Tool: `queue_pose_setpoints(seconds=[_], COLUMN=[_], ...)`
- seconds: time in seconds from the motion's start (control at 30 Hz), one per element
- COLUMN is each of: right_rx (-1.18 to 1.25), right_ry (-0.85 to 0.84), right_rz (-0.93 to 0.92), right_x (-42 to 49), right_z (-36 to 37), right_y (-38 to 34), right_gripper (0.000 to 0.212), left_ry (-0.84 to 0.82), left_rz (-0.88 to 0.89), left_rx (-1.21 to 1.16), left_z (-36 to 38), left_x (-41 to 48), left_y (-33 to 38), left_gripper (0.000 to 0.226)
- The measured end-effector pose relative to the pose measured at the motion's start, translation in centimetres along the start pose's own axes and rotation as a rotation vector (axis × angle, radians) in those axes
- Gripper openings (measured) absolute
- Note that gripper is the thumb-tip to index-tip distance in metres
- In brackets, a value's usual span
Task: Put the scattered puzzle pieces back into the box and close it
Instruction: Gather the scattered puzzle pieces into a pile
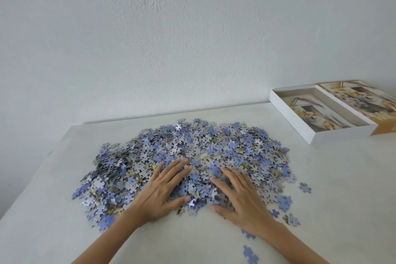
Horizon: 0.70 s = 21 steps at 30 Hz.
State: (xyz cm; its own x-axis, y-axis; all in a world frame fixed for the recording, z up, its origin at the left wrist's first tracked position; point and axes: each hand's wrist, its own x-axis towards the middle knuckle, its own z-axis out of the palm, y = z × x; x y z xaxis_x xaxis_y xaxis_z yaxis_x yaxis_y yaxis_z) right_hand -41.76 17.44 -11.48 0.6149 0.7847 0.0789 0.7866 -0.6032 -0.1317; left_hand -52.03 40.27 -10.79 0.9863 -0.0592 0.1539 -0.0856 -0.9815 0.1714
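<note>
A wide heap of puzzle pieces (203, 148), mostly blue and grey, covers the middle of the white table (342, 178). My left hand (162, 191) lies flat on the near edge of the heap, fingers straight and spread. Beside it, my right hand (240, 197) also rests flat on the pieces, fingers dug slightly into them. Neither hand holds a piece. The open white box (300, 122) stands at the far right with a picture sheet inside. Its printed lid (362, 100) lies next to it, face up.
A few stray pieces lie apart from the heap: one (305, 187) to the right, some (292, 219) near my right wrist, and one (250, 254) at the near edge. A pale wall (192, 38) rises behind the table.
</note>
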Motion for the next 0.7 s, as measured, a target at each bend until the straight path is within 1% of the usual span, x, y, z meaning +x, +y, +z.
queue_pose_setpoints(seconds=[0.1, 0.17, 0.23, 0.33, 0.43, 0.5, 0.6, 0.7], right_rx=[0.046, 0.146, 0.247, 0.286, 0.255, 0.180, 0.040, 0.037], right_ry=[-0.020, -0.017, 0.034, 0.026, -0.040, -0.053, 0.009, 0.052], right_rz=[0.001, -0.032, -0.045, -0.054, -0.077, -0.085, -0.063, -0.033], right_x=[0.5, 0.3, -0.5, -2.1, -4.0, -4.9, -5.1, -3.7], right_z=[-0.5, -0.8, -0.9, -1.8, -2.2, -1.5, -0.2, 0.0], right_y=[0.2, 0.4, 0.8, 0.5, -0.9, -1.9, -2.4, -2.1], right_gripper=[0.063, 0.068, 0.072, 0.075, 0.076, 0.076, 0.076, 0.070], left_ry=[0.001, 0.003, 0.002, 0.010, 0.013, 0.016, 0.020, 0.019], left_rz=[0.000, 0.001, 0.004, 0.006, 0.003, 0.001, 0.005, 0.015], left_rx=[-0.007, -0.007, 0.002, -0.002, -0.002, -0.010, -0.016, -0.008], left_z=[0.0, 0.1, 0.1, 0.1, 0.1, 0.1, 0.0, 0.1], left_x=[-0.1, -0.1, -0.1, -0.1, -0.1, -0.1, -0.1, -0.1], left_y=[0.0, -0.1, -0.1, 0.0, 0.0, 0.0, 0.0, -0.2], left_gripper=[0.070, 0.070, 0.070, 0.070, 0.071, 0.070, 0.070, 0.069])
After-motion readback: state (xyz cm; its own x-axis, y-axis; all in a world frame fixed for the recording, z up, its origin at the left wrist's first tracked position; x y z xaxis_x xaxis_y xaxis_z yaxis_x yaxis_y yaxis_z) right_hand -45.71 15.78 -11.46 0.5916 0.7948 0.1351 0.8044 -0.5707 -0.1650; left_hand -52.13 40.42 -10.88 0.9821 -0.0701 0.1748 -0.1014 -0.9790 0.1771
